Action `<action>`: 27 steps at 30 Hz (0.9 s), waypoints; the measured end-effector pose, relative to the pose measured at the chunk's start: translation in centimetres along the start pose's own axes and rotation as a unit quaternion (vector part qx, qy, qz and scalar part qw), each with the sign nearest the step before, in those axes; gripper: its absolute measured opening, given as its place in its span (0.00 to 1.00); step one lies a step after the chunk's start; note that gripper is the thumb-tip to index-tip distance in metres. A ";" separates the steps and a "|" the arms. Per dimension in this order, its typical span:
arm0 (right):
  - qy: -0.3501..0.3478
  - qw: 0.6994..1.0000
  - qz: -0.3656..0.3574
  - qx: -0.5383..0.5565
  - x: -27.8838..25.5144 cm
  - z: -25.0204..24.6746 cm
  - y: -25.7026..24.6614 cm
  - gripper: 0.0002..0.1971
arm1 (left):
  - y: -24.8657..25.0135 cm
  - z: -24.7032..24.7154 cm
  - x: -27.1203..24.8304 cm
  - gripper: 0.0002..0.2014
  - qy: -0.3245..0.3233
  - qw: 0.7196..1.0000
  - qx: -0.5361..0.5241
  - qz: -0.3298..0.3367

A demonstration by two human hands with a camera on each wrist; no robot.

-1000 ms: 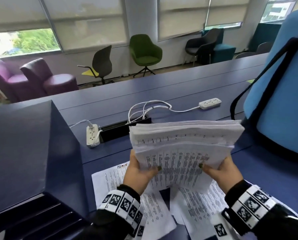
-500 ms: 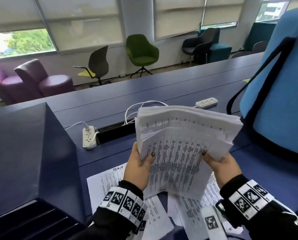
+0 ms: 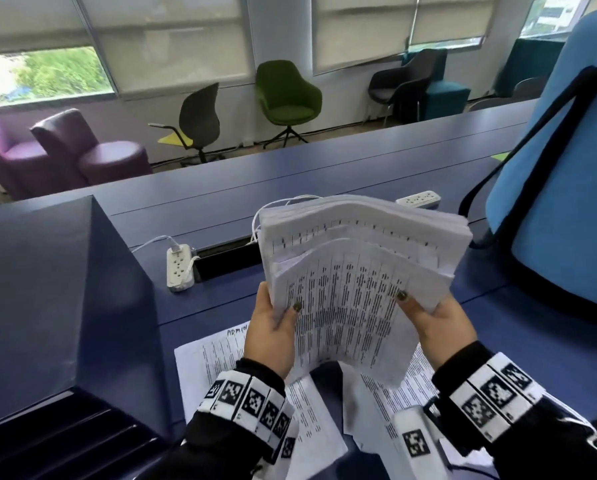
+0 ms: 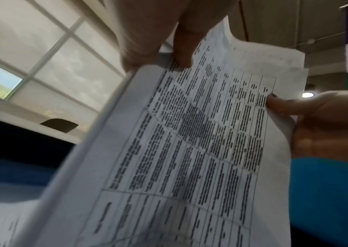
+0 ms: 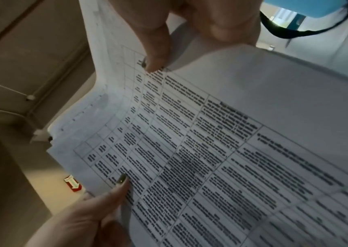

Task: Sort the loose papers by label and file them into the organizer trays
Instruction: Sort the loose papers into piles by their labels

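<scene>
The person held a thick stack of papers (image 3: 356, 271) up above the blue desk (image 3: 325, 174), tilted toward the face, with 2 hands at its lower corners. The left hand (image 3: 273, 336) gripped the stack's left edge, thumb (image 3: 292, 311) pressed flat on the front sheet and the other fingers hidden behind the pile. The right hand (image 3: 435, 323) pinched the right side, its thumb (image 3: 406, 301) lying on the printed table while the remaining fingers were behind the sheets; how many sheets it had separated was hard to judge, though the front page (image 3: 345, 306) bowed outward from the rest. From the left wrist view the same page (image 4: 200, 142) showed a grid of dense text, too blurred to read.

Under the hands, several loose sheets (image 3: 311, 420) lay overlapping on the desk, one marked "ADMIN" (image 3: 237, 331) by hand at its top. The dark organizer (image 3: 47, 306) stood at the left, its trays (image 3: 65, 434) open toward the person. A white power strip (image 3: 178, 268) lay beside a cable slot, and a blue chair back (image 3: 567, 188) stood at the right.
</scene>
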State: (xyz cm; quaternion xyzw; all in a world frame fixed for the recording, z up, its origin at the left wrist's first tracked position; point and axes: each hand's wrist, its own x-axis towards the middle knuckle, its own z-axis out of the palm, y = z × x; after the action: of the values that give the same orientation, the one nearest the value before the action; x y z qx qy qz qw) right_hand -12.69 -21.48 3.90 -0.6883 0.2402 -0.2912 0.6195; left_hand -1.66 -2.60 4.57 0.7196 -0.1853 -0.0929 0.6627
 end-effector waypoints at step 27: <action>0.010 0.993 -0.114 -0.037 2.7 -8.2 -3.3 0.41 | 4.1 -3.9 1.5 0.19 -0.076 0.901 0.366 0.221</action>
State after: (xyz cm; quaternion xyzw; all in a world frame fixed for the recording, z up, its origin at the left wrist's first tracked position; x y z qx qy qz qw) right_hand -16.53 -28.79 7.95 -0.7304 0.1771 -0.3577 0.5543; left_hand 0.57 0.21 9.18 0.8427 -0.4101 0.0763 0.3404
